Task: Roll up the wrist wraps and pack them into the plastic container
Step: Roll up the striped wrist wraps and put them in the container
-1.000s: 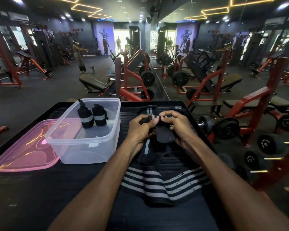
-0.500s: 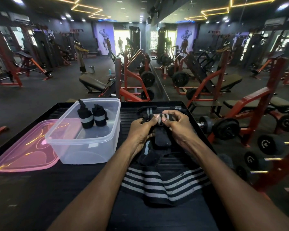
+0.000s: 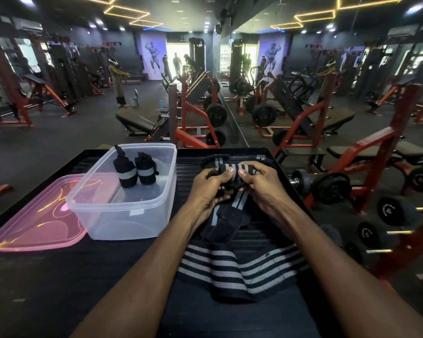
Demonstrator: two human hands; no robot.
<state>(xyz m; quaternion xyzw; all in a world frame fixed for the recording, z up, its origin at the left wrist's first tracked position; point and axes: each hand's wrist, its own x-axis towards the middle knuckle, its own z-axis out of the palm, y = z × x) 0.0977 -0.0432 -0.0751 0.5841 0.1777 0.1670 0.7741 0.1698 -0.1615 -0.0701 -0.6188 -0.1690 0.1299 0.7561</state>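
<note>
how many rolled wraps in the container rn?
2. Both stand upright side by side at the back of the plastic container: left roll, right roll. None seems hidden; its walls are translucent.

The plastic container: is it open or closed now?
Open: the plastic container has no lid on; the pink lid lies flat beside it.

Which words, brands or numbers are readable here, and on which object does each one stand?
None can be read.
Dumbbell end markings: too blurred.
Weight plate markings: too small.
Clear plastic container's small label: no text legible.
Striped wrist wrap: shows only stripes.
</note>
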